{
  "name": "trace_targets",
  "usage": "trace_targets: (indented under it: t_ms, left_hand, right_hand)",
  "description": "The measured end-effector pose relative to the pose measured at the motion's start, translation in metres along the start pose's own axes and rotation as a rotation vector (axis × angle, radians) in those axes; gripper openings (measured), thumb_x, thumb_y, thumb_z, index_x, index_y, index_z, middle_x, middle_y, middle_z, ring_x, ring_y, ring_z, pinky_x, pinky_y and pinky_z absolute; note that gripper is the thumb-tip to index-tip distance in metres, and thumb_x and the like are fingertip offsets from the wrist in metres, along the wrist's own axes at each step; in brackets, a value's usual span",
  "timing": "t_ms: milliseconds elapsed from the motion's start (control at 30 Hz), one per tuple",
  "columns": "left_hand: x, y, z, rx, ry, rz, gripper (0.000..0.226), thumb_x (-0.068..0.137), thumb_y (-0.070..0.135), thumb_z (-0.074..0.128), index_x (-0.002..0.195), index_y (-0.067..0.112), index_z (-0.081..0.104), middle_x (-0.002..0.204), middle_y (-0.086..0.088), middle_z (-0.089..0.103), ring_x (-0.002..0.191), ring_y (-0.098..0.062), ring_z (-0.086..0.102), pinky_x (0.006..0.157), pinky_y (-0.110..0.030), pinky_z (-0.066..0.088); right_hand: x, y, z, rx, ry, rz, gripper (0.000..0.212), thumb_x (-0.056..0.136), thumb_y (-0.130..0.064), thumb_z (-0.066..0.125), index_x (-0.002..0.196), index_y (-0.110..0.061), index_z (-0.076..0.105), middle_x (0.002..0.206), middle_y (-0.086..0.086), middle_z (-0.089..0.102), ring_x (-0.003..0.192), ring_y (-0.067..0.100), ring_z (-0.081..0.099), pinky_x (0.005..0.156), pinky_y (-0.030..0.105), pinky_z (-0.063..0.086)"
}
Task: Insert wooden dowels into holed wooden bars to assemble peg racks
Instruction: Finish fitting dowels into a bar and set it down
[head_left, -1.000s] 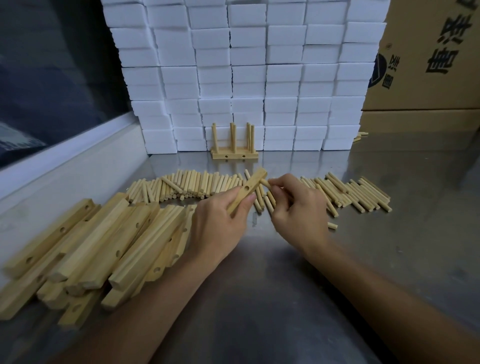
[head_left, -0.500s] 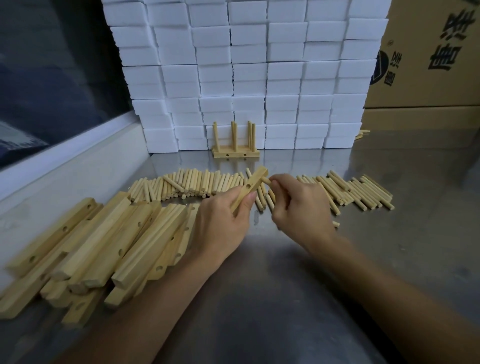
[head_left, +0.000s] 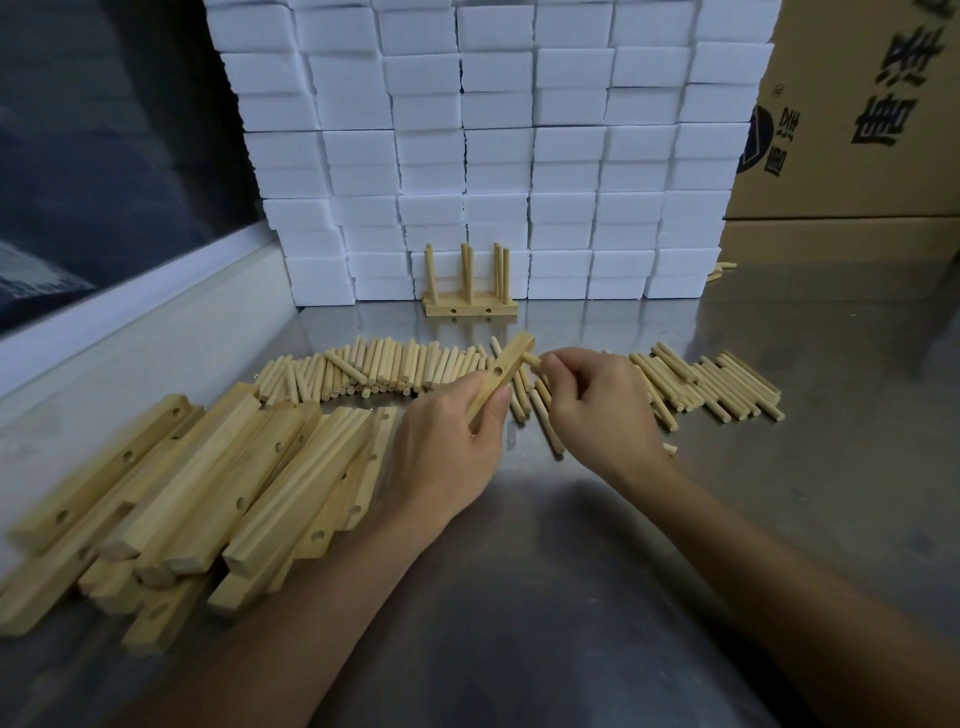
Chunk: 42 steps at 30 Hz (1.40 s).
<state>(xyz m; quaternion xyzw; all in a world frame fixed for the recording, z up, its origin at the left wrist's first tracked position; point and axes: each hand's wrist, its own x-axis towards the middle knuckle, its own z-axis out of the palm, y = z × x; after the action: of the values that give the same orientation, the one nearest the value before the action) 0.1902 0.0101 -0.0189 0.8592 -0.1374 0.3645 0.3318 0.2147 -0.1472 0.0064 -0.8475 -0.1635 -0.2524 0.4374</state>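
Bars (head_left: 171, 499) lie heaped at the lower left of the frame on the steel table (head_left: 571, 597). Just right of them, at centre, the left hand (head_left: 447, 447) grips one bar (head_left: 501, 375), tilted up to the right. The right hand (head_left: 597, 405) pinches a dowel (head_left: 532, 358) whose tip touches that bar's upper end. Loose dowels (head_left: 706, 387) spread behind both hands toward the right. A finished rack (head_left: 470, 306) stands at upper centre against white blocks (head_left: 498, 145).

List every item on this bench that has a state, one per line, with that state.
held bar: tilted, in left hand grip
dowel: pinched by right hand, tip at bar's upper hole
finished rack: standing, pegs upright
loose bars: piled flat
loose dowels: lying in rows
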Motion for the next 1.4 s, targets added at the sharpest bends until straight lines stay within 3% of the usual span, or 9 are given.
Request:
trace_targets:
  t_ms: [167,300,433,600,733,833,967,1233,1400]
  left_hand:
    - [0.003,0.005,-0.002,-0.254,-0.091,-0.196,0.023,0.099,0.027,0.056,0.083,0.012,0.062,0.061,-0.011,0.057,0.05,-0.027,0.053,0.046,-0.038,0.044]
    - [0.004,0.008,-0.004,-0.57,-0.17,-0.425,0.019,0.101,0.026,0.053,0.09,0.011,0.056,0.057,-0.011,0.052,0.044,-0.028,0.049,0.038,-0.031,0.04]
    - [0.005,0.01,-0.005,-0.778,-0.189,-0.515,0.024,0.1,0.022,0.049,0.089,0.001,0.048,0.049,-0.01,0.044,0.041,-0.025,0.042,0.041,-0.03,0.033]
    - [0.007,0.009,-0.007,-0.965,-0.206,-0.603,0.027,0.102,0.029,0.044,0.084,0.009,0.048,0.053,-0.011,0.045,0.037,-0.022,0.04,0.038,-0.024,0.027]
    - [0.008,0.005,-0.006,-1.008,-0.176,-0.732,0.036,0.105,0.033,0.04,0.092,0.004,0.058,0.051,-0.009,0.046,0.036,-0.021,0.04,0.037,-0.021,0.028]
    - [0.01,0.002,-0.007,-1.063,-0.139,-0.86,0.042,0.106,0.036,0.035,0.103,0.003,0.06,0.05,-0.006,0.046,0.037,-0.019,0.041,0.036,-0.021,0.029]
    - [0.013,0.0,-0.008,-1.147,-0.066,-0.97,0.045,0.106,0.038,0.031,0.1,0.003,0.06,0.048,-0.004,0.046,0.036,-0.016,0.043,0.034,-0.021,0.031]
    - [0.016,-0.004,-0.011,-1.328,0.067,-1.099,0.049,0.105,0.04,0.031,0.096,0.002,0.06,0.049,-0.001,0.044,0.039,-0.013,0.044,0.037,-0.02,0.034]
    - [0.016,-0.002,-0.011,-1.331,0.086,-1.099,0.05,0.106,0.04,0.03,0.094,0.001,0.06,0.049,-0.002,0.043,0.04,-0.014,0.044,0.038,-0.021,0.035]
  right_hand:
    - [0.001,0.003,-0.007,0.007,0.088,-0.155,0.014,0.095,-0.015,0.062,0.092,-0.011,0.075,0.059,-0.007,0.064,0.049,0.006,0.059,0.049,0.016,0.044]
    - [0.005,-0.009,-0.011,0.416,0.009,0.064,0.005,0.09,-0.017,0.071,0.089,-0.012,0.074,0.064,0.0,0.072,0.05,0.007,0.065,0.046,0.013,0.045]
    - [0.008,-0.015,-0.016,0.689,-0.13,0.195,0.008,0.092,-0.007,0.065,0.093,-0.009,0.073,0.074,0.01,0.074,0.061,0.019,0.071,0.048,0.018,0.048]
    - [0.012,-0.016,-0.019,1.005,-0.308,0.398,0.016,0.093,-0.008,0.061,0.105,-0.007,0.071,0.09,0.015,0.074,0.077,0.022,0.074,0.057,0.021,0.054]
    - [0.012,-0.013,-0.014,0.718,-0.322,0.328,0.02,0.094,-0.017,0.064,0.113,-0.015,0.066,0.088,0.008,0.076,0.073,0.023,0.073,0.056,0.022,0.053]
    - [0.006,-0.001,-0.007,0.341,-0.232,0.278,0.018,0.095,-0.021,0.063,0.111,-0.015,0.066,0.077,0.001,0.075,0.066,0.014,0.071,0.056,0.019,0.053]
    - [-0.005,0.02,-0.007,-0.3,-0.158,0.017,0.014,0.094,-0.024,0.06,0.102,-0.018,0.069,0.085,-0.006,0.068,0.079,0.013,0.064,0.072,0.032,0.055]
    - [-0.014,0.02,0.0,-0.566,-0.154,-0.058,0.023,0.092,-0.042,0.058,0.089,-0.021,0.066,0.084,-0.005,0.062,0.082,0.014,0.055,0.082,0.033,0.046]
    - [-0.016,0.018,0.003,-0.633,-0.153,0.024,0.026,0.091,-0.045,0.058,0.095,-0.021,0.069,0.102,-0.001,0.055,0.097,0.017,0.049,0.09,0.035,0.043]
